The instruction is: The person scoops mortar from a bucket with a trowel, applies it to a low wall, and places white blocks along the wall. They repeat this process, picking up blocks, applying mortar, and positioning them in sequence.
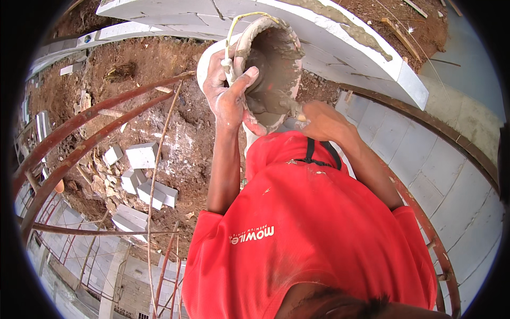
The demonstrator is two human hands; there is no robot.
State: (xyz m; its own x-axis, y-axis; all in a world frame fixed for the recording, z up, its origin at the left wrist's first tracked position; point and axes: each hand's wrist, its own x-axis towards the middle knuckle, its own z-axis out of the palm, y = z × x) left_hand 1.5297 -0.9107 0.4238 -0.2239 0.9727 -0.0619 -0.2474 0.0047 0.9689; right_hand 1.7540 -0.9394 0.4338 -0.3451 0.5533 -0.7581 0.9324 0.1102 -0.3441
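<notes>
My left grip [229,94] held the bucket [243,47] by its rim — surest, since wet mortar [268,58] likely weighed heavy — while my right grip [317,121] clasped a trowel [275,102].

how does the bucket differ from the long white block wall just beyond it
Shape: the bucket is round and hollow with an open mouth, while the wall is a long run of flat-faced blocks.
Support: the bucket is gripped at its rim by the left hand; no hand touches the wall.
Mortar: the bucket holds it inside, whereas the wall carries it along its top.
Shared: both bear grey mortar.
</notes>
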